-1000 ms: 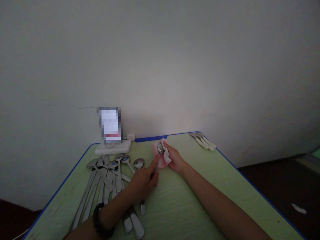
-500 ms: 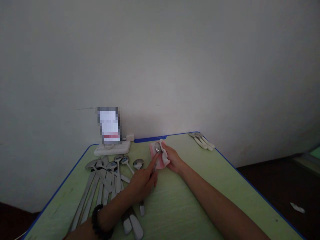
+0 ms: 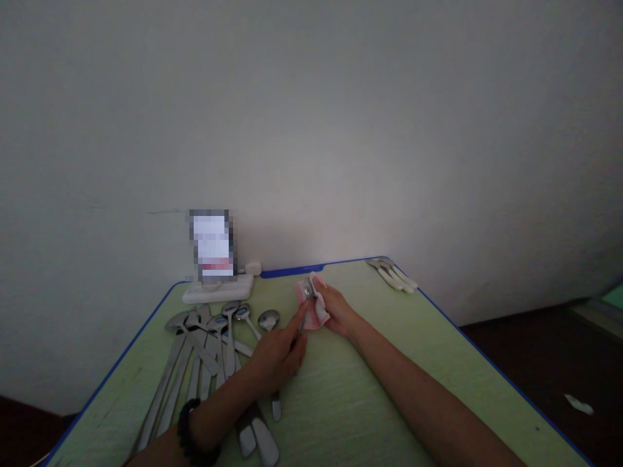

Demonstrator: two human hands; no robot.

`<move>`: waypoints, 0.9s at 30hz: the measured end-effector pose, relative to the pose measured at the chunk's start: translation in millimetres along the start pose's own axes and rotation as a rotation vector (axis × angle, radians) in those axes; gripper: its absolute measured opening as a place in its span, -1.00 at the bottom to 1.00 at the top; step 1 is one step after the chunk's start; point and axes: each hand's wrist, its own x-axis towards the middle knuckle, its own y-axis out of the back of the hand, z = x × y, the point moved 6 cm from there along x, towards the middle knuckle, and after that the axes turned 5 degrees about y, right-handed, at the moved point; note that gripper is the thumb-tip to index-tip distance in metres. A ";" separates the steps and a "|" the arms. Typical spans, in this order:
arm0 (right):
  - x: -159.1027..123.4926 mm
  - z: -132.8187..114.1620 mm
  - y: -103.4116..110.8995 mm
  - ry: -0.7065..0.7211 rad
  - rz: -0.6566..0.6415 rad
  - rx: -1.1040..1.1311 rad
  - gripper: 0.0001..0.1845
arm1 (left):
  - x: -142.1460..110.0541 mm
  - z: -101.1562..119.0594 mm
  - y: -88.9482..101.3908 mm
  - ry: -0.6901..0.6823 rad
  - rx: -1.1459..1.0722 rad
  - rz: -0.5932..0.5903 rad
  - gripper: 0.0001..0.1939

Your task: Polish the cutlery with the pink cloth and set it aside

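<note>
While the left hand (image 3: 277,357) grips a shiny metal spoon (image 3: 308,289) at the frame's lower centre, the right hand's fingers pinch a pink-and-white cloth (image 3: 316,314) against its bowl, right of the loose silver cutlery (image 3: 209,350).

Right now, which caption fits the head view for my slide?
Left hand holding a spoon against a pink-and-white cloth in the right hand.

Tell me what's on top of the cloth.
A spoon lies against the cloth, its handle in the left hand. The right hand grips one side; anything beneath its folds is hidden.
</note>
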 end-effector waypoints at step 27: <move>1.0 -0.2 0.4 0.018 0.018 0.006 -0.63 | 0.9 1.7 -0.7 -0.007 0.074 0.007 -0.37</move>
